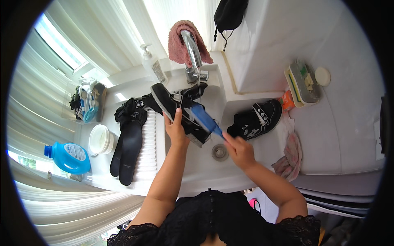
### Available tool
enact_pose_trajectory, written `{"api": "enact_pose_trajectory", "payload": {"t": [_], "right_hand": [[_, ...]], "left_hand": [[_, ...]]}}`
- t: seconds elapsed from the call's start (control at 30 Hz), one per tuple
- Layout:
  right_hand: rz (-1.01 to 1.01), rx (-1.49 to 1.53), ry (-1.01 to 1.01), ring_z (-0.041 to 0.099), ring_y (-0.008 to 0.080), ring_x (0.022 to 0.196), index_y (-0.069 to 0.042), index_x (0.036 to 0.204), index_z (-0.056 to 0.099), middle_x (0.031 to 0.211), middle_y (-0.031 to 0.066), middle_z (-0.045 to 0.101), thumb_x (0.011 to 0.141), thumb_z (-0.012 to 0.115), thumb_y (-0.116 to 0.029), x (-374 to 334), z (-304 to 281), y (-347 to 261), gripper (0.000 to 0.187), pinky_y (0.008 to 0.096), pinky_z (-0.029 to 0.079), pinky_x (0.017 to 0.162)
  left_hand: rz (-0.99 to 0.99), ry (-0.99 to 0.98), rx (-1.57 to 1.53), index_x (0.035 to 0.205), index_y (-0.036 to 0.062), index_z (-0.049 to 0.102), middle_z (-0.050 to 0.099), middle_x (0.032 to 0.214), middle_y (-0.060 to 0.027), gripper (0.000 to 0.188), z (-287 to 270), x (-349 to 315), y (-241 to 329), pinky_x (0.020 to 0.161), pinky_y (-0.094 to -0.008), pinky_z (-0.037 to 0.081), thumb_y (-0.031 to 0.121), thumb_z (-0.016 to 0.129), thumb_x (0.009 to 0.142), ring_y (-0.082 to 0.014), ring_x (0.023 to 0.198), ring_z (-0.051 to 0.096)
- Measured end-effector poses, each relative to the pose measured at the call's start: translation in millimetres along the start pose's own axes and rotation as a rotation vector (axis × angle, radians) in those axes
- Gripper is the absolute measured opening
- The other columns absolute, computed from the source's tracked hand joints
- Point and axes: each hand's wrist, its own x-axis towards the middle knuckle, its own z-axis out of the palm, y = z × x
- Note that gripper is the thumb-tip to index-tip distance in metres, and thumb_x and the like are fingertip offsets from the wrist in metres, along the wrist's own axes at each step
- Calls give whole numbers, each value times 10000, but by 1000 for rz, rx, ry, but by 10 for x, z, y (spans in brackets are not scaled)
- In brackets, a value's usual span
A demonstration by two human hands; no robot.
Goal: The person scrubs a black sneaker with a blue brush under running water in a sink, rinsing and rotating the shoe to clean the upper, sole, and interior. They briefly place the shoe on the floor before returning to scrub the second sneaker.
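Gripping: left fingers [178, 117], closed on the side of one black shoe [164, 95], thumb over the upper; shoe held above the sink, pale sole edge facing left. Right fingers [230, 140], wrapped round the handle of one blue brush [204, 119], blurred; its head lies across the shoe, bristle contact impossible to tell.

Containers, left of the left fingers: clear box [67, 96], mixed small articles inside; white tub [99, 139], contents unclear; blue bottle [76, 160], capped. Beyond them: white pump bottle [154, 69]. Far right of the right fingers: pale tray [292, 84], assorted pieces inside.

Surface: white sink [197, 174], drain [220, 152] just left of the right fingers, second black shoe [259, 122] to their right. Two black insoles [126, 153] on the counter [83, 134], left. Beyond: running tap [192, 48], pink cloth [175, 43] draped over it; pale curtains [30, 119].
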Motion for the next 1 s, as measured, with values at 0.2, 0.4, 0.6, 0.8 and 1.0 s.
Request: {"api": "enact_pose_trajectory", "payload": {"t": [0.2,0.4,0.6,0.8,1.0], "right_hand": [[-29,23,127,530,231,504,-196,1189,660,615,52,504,863,675,-199,347,257,-106,326,333,428,454],[-102,69,-56,521,221,506,-142,1189,657,613,49,524,850,691,-191,-226,50,99,344,327,422,459],[351,555,240,450,101,455,-89,1176,650,599,-6,484,925,625,-281,113,44,165,317,271,350,405],[1088,1344,-71,364,62,402,-103,963,632,649,-15,533,940,586,-385,933,-18,-217,287,221,270,366],[798,1246,-301,370,60,397,-73,975,603,622,-25,493,828,752,-305,1026,-52,-407,312,224,246,364]], "left_hand": [[-104,14,2,1417,65,379,547,1247,-71,599,115,-149,-163,936,-297,427,203,662,908,-173,1083,533],[11,-12,124,1344,41,438,576,1185,-76,504,-292,-60,91,884,-321,471,162,650,903,-179,1032,569],[-60,-224,79,1339,-16,421,579,1206,-123,661,-421,-119,230,922,-358,486,282,708,824,-237,1069,589],[-138,-435,157,1356,21,426,575,1236,-125,839,-353,-92,331,958,-390,472,414,764,696,-270,1109,575],[-303,-368,-115,1343,26,470,583,1269,-132,764,-451,-66,204,1024,-402,425,455,705,758,-294,1164,555]]}}
